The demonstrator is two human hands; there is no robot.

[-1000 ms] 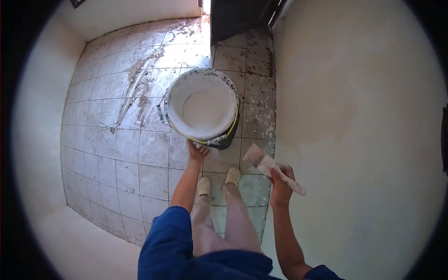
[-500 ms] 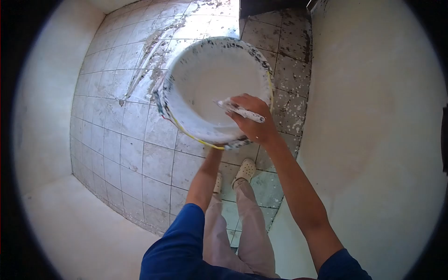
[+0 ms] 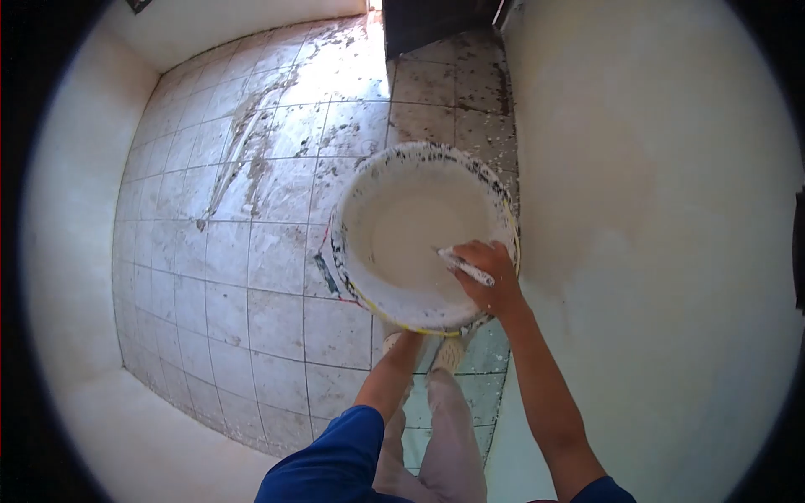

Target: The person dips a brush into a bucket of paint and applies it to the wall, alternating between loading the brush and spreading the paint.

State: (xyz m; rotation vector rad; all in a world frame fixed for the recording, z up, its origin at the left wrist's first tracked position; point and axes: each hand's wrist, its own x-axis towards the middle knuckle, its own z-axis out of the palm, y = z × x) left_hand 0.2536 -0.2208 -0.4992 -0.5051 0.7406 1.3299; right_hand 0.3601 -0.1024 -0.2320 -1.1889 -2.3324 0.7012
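Observation:
A big round white bucket (image 3: pixel 356 277), its rim spattered with dark and white marks, holds a pale whitish liquid (image 3: pixel 419 222). A yellow band runs around its near edge, and a red-and-dark strip hangs on its left side. My right hand (image 3: pixel 495 272), at the bucket's right rim, is closed around a white, paint-spattered brush-like tool (image 3: pixel 471 270). The tool's narrow tip points left over the liquid. My left forearm (image 3: pixel 390 373) reaches up to the bucket's near side, where the bucket hides the hand and its fingers.
Dirty pale floor tiles (image 3: pixel 277 327) spread to the left, with spatter and debris towards the bright patch at the back. A pale wall (image 3: pixel 654 251) stands close on the right. A dark panel (image 3: pixel 436 25) is at the far end. My shoes (image 3: pixel 450 356) are below the bucket.
The bucket and both arms now appear lower and further right in view. More of the far floor and the dark panel shows. My right hand still grips the brush-like tool.

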